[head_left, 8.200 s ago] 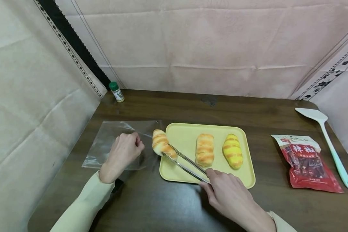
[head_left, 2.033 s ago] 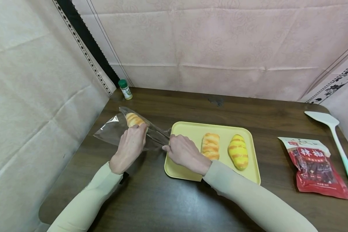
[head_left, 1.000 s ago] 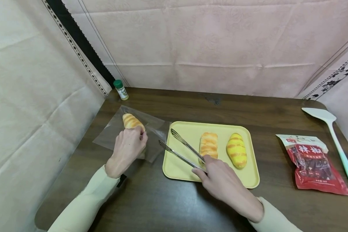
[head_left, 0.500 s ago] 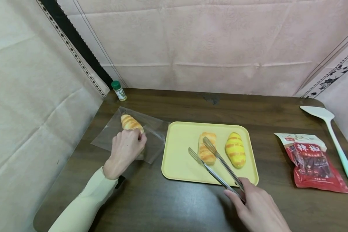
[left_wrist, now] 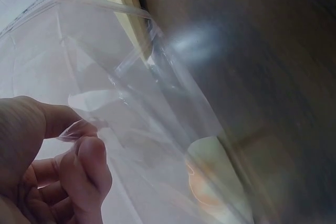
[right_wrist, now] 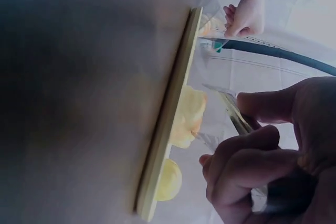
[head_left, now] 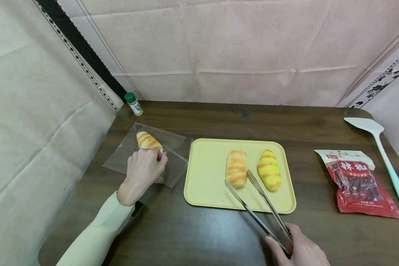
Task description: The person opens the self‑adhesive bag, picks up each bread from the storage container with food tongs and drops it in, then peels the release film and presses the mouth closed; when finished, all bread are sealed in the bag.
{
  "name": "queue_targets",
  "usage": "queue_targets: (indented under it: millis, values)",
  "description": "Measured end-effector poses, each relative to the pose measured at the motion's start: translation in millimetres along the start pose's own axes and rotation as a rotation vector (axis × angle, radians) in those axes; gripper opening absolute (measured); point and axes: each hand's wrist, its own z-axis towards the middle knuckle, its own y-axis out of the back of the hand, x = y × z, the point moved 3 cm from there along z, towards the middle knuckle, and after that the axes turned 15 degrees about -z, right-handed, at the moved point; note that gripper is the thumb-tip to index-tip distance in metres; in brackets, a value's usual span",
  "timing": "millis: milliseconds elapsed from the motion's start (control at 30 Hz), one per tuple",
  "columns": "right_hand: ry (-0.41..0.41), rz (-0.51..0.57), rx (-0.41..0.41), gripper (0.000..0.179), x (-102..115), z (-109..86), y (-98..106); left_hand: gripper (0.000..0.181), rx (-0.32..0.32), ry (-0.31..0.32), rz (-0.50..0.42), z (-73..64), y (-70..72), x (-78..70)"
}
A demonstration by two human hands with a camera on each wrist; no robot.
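Note:
My left hand (head_left: 143, 171) pinches the edge of a clear plastic bag (head_left: 177, 159) between thumb and finger, as the left wrist view shows. Inside the bag lies a striped bread roll (head_left: 146, 140), partly covered by that hand in the head view. My right hand (head_left: 300, 249) holds metal tongs (head_left: 256, 218) with their arms spread. The tongs' tips reach over a yellow tray (head_left: 203, 188), on either side of the near end of an orange-striped bread (head_left: 236, 166). To its right on the tray is a yellow striped bread (head_left: 269, 170).
A red snack packet (head_left: 357, 184) lies right of the tray, beside a spatula (head_left: 390, 168) with a mint handle. At the back left corner stands a small green-capped bottle (head_left: 133, 104). Cloth walls (head_left: 219, 55) enclose the table's back and sides.
The bread roll first gripped in the tongs now lies inside the bag. The tongs have come out of the bag and moved right and nearer to me. My left hand keeps pinching the bag.

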Motion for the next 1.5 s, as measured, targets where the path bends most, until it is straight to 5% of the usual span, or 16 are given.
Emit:
queue_targets:
  millis: [467, 1100, 1333, 1500]
  values:
    - [0.136, -0.036, 0.029, 0.061, 5, 17.8, 1, 0.040, -0.001, -0.009, -0.037, 1.9, 2.4, 1.8]
    - [0.271, -0.189, 0.067, 0.030, -8, 36.0, -1, 0.035, 0.027, -0.010, -0.073, -0.8, 2.0, 4.0]
    - [0.348, -0.145, -0.087, 0.026, -9, 33.3, 8, 0.037, 0.014, -0.018, -0.068, -2.0, 1.2, 3.9]
    - [0.375, -0.138, -0.070, 0.029, -1, 30.3, 18, 0.036, 0.008, -0.015, -0.056, -3.3, 2.2, 4.4]
